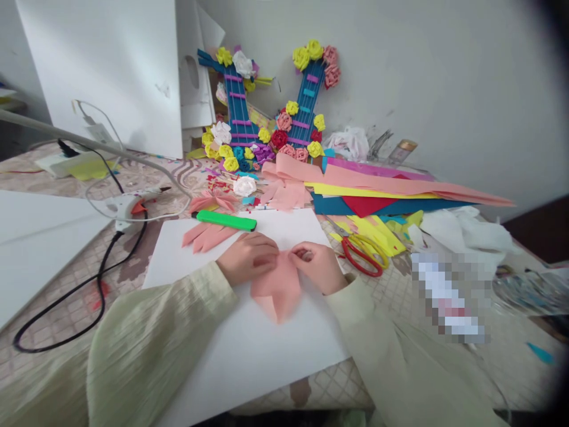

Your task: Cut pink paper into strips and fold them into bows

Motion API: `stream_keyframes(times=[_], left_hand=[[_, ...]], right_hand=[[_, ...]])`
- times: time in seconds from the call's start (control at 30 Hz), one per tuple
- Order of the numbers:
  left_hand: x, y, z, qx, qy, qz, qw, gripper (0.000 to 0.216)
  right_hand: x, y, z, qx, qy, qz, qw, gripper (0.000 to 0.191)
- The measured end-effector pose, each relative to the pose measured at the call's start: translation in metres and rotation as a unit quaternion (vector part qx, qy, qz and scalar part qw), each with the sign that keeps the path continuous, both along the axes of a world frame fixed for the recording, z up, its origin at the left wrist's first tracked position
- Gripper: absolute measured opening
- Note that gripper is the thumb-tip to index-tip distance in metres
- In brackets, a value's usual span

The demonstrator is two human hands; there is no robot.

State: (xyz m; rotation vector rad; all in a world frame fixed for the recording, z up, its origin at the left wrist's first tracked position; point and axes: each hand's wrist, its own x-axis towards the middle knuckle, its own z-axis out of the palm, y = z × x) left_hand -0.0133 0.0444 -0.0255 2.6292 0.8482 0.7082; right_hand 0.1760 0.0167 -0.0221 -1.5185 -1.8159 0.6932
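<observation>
A piece of pink crepe paper [276,290] lies on the white board [249,362], its near end folded to a point. My left hand [249,258] rests over its upper left edge with the fingers curled onto the paper. At the upper right edge, my right hand [319,264] pinches the paper between thumb and fingertips. Just beyond my left hand, a bright green marker-like stick [226,220] lies across more pink paper pieces [208,237].
Scissors [362,252] with red and yellow handles lie to the right, near folded coloured paper strips [382,184]. A glue gun [128,207] and its black cable [103,284] sit left. Two blue guitar-shaped crafts [242,107] with paper flowers lean at the back.
</observation>
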Motion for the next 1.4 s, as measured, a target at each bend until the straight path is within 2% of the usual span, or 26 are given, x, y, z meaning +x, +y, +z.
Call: stream_keyframes(times=[0.17,0.3,0.43,0.7,0.9,1.4], left_hand=[[-0.0012,-0.0014,-0.0017,0.007,0.007,0.055,0.998,0.019],[-0.0016,-0.0024,-0.0025,0.006,0.009,0.06,0.998,0.018],[-0.0016,-0.0031,-0.004,0.011,0.002,0.059,0.998,0.016],[-0.0022,-0.0058,-0.0041,0.008,-0.006,0.055,0.998,0.015],[-0.0001,-0.0066,0.001,-0.009,0.015,0.058,0.998,0.019],[-0.0006,-0.0085,-0.0024,-0.007,0.023,0.056,0.998,0.018]], right_hand=[[-0.0027,-0.0024,-0.0002,0.049,-0.019,0.04,0.998,0.009],[-0.0046,-0.0053,-0.0028,0.105,-0.058,0.097,0.988,0.013],[-0.0056,-0.0073,-0.0031,0.129,-0.099,0.112,0.98,0.016],[-0.0057,-0.0082,-0.001,0.122,-0.092,0.143,0.978,0.015],[-0.0079,-0.0091,-0.0004,0.118,-0.085,0.148,0.978,0.015],[-0.0099,-0.0092,-0.0015,0.094,-0.094,0.146,0.98,0.015]])
